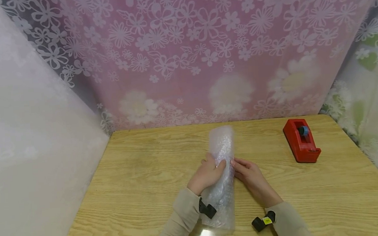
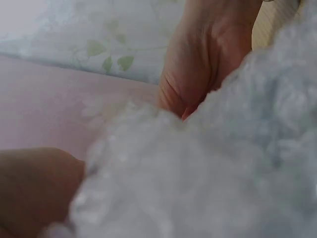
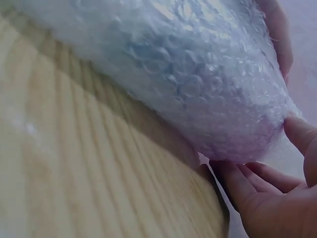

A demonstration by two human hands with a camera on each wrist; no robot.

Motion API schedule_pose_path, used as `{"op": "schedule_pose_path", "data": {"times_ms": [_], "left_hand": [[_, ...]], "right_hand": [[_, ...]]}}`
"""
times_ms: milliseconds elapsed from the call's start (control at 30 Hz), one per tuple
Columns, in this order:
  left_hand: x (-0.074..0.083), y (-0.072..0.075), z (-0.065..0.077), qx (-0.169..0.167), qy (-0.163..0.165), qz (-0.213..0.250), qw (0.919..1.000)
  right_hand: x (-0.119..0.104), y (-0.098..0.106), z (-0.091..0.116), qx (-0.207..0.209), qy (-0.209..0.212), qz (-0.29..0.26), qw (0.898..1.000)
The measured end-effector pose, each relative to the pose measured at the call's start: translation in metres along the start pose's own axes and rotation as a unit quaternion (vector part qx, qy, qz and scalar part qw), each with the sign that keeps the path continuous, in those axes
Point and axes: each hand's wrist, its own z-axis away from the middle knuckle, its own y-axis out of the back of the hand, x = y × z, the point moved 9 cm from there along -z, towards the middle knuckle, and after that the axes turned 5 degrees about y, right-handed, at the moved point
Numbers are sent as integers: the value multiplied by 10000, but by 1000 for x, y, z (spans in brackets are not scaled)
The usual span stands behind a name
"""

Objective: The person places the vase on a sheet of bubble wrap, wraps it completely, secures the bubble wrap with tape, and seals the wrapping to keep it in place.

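A long bundle of clear bubble wrap [image 1: 221,141] lies lengthwise on the wooden table, pointing away from me. My left hand [image 1: 208,173] grips it around the middle from the left, thumb across the top. At the right side, my right hand [image 1: 252,179] pinches the bundle's edge between thumb and fingers. The right wrist view shows the bubble wrap [image 3: 198,84] close up, with faint blue and pink tints; what is inside cannot be made out. In the left wrist view, blurred bubble wrap [image 2: 148,193] covers much of the picture and hides most of my left hand [image 2: 37,191].
A red tape dispenser [image 1: 300,140] stands on the table [image 1: 147,177] at the back right, with a blue-and-dark hub in it. Pink flowered cloth [image 1: 186,61] hangs behind the table, and pale cloths hang at both sides.
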Motion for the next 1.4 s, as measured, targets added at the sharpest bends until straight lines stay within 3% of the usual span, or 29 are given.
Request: {"op": "schedule_pose_path", "data": {"times_ms": [300,533,1000,1200,1400], "left_hand": [[-9,7,-14,441,-56,640,9970],[-14,13,-25,851,-112,1086,9904],[-17,8,-41,883,-32,1729,9810],[-20,6,-40,602,40,2472,9671],[-26,1,-31,-357,-58,3143,9486]], "right_hand": [[-3,-2,-18,127,377,-261,9989],[1,-2,-32,324,307,-384,9983],[7,5,-48,436,185,-305,9984],[7,3,-47,292,367,-386,9982],[6,4,-46,49,468,-234,9986]]}}
